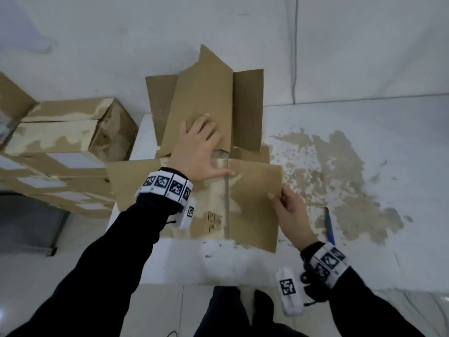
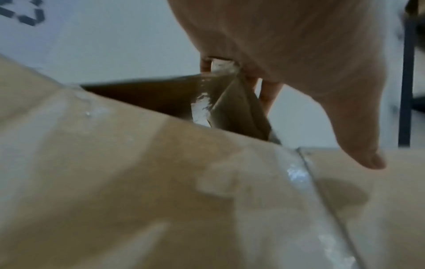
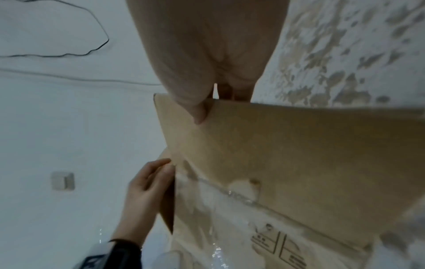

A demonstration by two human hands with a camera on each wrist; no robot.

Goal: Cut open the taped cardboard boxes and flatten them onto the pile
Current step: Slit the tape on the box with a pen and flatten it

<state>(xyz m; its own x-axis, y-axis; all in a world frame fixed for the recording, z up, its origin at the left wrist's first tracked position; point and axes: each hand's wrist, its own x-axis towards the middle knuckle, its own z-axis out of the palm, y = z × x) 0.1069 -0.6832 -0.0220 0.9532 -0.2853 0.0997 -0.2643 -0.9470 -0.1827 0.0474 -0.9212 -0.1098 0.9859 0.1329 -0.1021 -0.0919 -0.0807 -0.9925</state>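
1. Two hands flatten the opened box (image 1: 218, 166) on the white table (image 1: 184, 261): left hand (image 1: 198, 152) spread, pressing the far flap; right hand (image 1: 292, 216) pinching the near panel's right edge.
2. Left wrist: the fingers (image 2: 269, 92) seem hooked over a taped flap; blurred.
3. Right wrist: the thumb (image 3: 197, 109) clamps the cardboard. Next: press flat, slide left onto the pile (image 1: 56, 176).

Dim, flat, cool light; soft blur throughout; wide-angle edge bending.
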